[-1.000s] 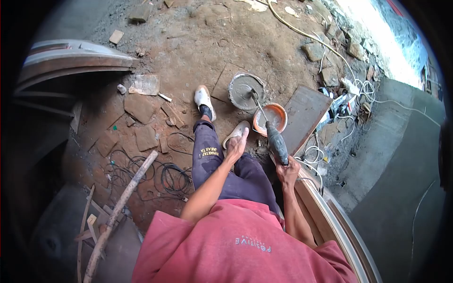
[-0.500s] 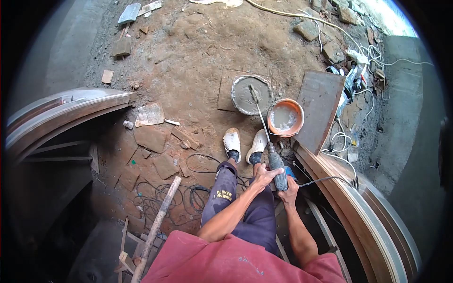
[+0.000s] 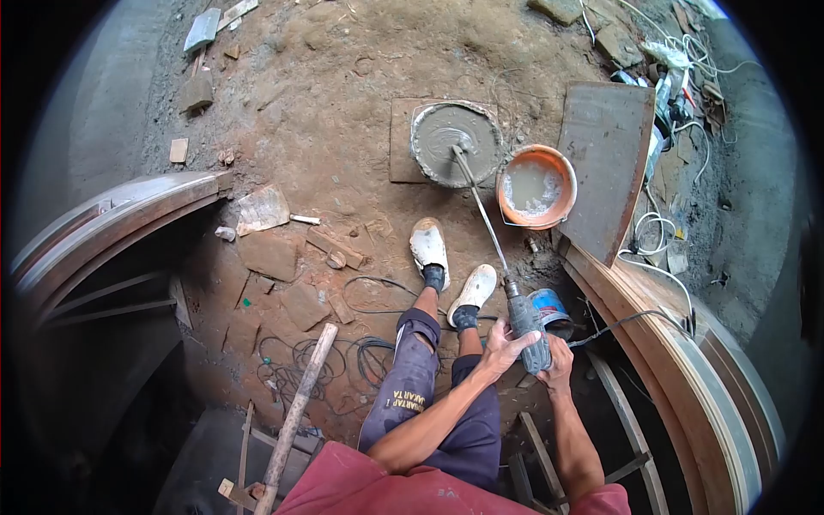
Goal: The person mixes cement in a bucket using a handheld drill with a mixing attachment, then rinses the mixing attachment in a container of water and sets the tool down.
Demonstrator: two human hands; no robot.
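Note:
A grey power drill (image 3: 526, 324) with a long mixing rod (image 3: 487, 221) is held between my two hands. My left hand (image 3: 505, 350) is closed on the side of its body, thumb lying across the top. Around the rear end, my right hand (image 3: 560, 364) is wrapped, its fingers partly hidden. The rod slants away into a bucket of wet grey mortar (image 3: 446, 129), where its mixing end is submerged. Swirl marks show on the mortar's surface. Beside that bucket stands an orange bucket (image 3: 566, 184) holding cloudy, whitish liquid. A blue can (image 3: 550, 307) sits just beyond my right hand.
Curved wooden frames (image 3: 129, 206) stand on both sides. A brown board (image 3: 605, 154) leans at right. Black cable (image 3: 371, 359) coils near my feet, and a round pole (image 3: 296, 412) stands at lower left. Broken tiles (image 3: 268, 256) and rubble lie on the dirt.
The drill has drawn back toward me and to the right, uncovering more of the blue can. My right foot has stepped back. The view has shifted; both hands keep their hold.

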